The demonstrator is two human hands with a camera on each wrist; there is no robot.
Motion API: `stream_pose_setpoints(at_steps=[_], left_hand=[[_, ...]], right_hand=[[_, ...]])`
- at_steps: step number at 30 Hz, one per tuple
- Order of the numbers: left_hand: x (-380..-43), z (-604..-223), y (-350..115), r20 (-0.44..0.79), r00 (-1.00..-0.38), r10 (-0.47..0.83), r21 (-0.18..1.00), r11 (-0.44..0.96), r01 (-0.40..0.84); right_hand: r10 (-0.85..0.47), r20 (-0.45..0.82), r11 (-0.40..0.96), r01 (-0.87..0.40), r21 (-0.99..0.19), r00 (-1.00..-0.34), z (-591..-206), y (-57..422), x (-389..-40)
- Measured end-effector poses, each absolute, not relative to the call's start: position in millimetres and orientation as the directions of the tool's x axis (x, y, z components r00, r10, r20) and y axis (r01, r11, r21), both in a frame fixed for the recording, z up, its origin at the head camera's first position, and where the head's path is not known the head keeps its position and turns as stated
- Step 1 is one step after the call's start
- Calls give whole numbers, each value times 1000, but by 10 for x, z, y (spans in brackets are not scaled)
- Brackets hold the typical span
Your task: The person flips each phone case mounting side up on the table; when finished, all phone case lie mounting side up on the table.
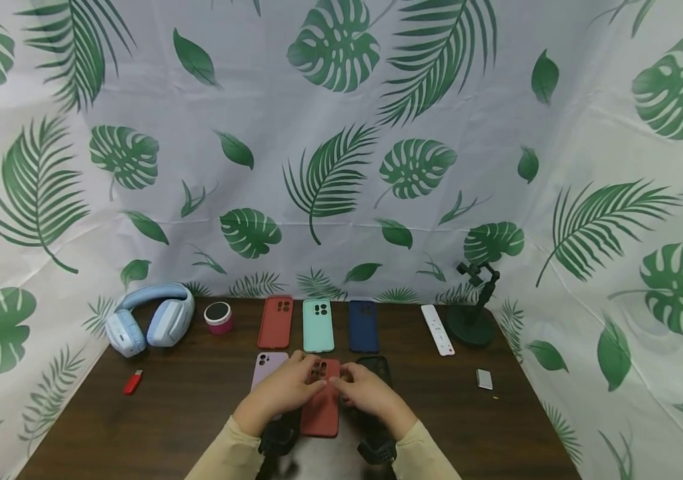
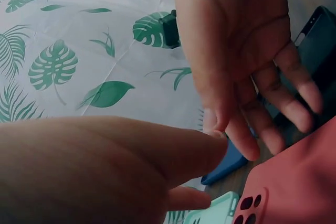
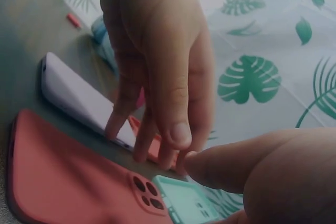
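A red phone case (image 1: 320,410) lies camera cutout away from me, at the front middle of the dark table. My left hand (image 1: 284,390) hovers by its upper left edge, and my right hand (image 1: 372,390) by its upper right. Loosely extended fingers of the left hand (image 3: 157,51) show in the right wrist view, holding nothing. In the left wrist view the right hand's fingers (image 2: 273,98) also hang relaxed and hold nothing. A lilac phone case (image 1: 268,367) lies partly under the left arm; a black phone case (image 1: 377,365) is partly hidden behind the right hand.
Behind are a second red case (image 1: 276,323), a mint case (image 1: 318,327) and a blue case (image 1: 364,327). Headphones (image 1: 152,320), a pink jar (image 1: 218,319) and a red USB stick (image 1: 133,383) are left. Right are a white remote (image 1: 438,330), a dark stand (image 1: 472,325) and a small silver item (image 1: 484,379).
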State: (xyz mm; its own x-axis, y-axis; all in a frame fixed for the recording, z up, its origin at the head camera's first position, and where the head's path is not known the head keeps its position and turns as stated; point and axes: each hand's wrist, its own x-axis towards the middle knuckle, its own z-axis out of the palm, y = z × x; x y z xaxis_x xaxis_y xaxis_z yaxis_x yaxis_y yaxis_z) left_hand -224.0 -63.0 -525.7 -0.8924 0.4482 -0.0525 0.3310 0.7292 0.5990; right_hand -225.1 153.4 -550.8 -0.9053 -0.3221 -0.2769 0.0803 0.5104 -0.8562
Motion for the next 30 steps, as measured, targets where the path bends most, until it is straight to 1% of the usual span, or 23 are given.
stream_pose_setpoints(at_steps=[4,11,18,23,26,30], left_hand=[[-2231,-5266,-594,-95,-880,466,603,730,322],[-2203,-5276,-521,-96,-872,479,571,745,346],[-2187,-5278,-452,-124,-879,461,558,765,323],[-2165,-5299,-441,-113,-884,454,536,777,331],[-2162,-5298,-438,-97,-884,457,526,778,344],[-2156,-5290,-432,-109,-881,460,528,778,341]], right_hand=[[-319,-264,526,61,-848,-910,-5495,1521,-2237],[-343,-248,529,32,-848,-906,-5465,1512,-2223],[-324,-258,526,53,-849,-910,-5443,1515,-2206],[-302,-278,539,77,-839,-912,-5417,1492,-2174],[-304,-284,530,86,-843,-909,-5419,1487,-2173],[-316,-280,520,82,-850,-906,-5442,1496,-2187]])
